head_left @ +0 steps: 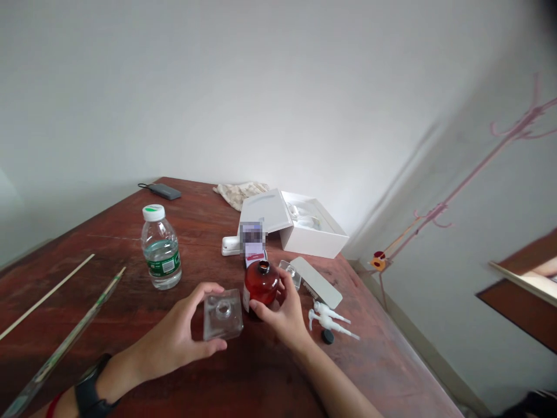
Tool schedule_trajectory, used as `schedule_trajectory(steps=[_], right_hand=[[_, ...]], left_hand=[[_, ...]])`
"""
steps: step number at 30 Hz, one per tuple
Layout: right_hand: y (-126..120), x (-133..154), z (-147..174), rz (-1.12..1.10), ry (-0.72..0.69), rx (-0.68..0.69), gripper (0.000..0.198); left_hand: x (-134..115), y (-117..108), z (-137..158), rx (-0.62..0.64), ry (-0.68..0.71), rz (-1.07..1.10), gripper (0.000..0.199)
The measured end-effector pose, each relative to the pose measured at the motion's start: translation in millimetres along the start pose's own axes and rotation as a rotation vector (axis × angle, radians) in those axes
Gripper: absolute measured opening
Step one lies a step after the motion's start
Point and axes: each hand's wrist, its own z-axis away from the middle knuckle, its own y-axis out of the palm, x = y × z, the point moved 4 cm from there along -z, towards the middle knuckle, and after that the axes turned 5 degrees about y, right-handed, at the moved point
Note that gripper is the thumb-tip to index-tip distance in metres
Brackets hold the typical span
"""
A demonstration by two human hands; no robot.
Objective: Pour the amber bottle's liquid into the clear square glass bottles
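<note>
My left hand (187, 328) is curled around a clear square bottle (223, 316), thumb at its near side and fingers at its far side. The short round neck of that bottle faces up, uncapped. Beside it, my right hand (285, 310) grips a round amber bottle (262, 284) with a dark, open neck. The amber bottle stands upright, and a pale label shows on its left side. To the right of my right hand lie two white pump heads (326, 319) and a small black cap (328, 336). Another clear square bottle (291, 273) is partly hidden behind the right hand.
A water bottle (162, 255) stands at the left, near two thin sticks (47, 296). Behind my hands are a lit phone (255, 255), a white case (230, 246), an opened white box (311, 238), a cloth (237, 194) and a grey slab (317, 281). A power bank (163, 190) lies far back.
</note>
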Motion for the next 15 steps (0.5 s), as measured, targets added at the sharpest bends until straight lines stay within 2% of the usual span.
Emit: schedule_trajectory(steps=[4, 10, 15], right_hand=[[-7, 8, -4, -0.006, -0.044, -0.035, 0.071], [-16, 17, -3, 0.197, -0.113, -0.173, 0.069], [-24, 25, 11, 0.261, -0.156, -0.127, 0.076]], left_hand=[[1, 0, -3, -0.096, 0.007, -0.026, 0.064], [2, 8, -1, -0.084, 0.072, -0.062, 0.066], [-12, 8, 3, -0.089, 0.148, -0.064, 0.068]])
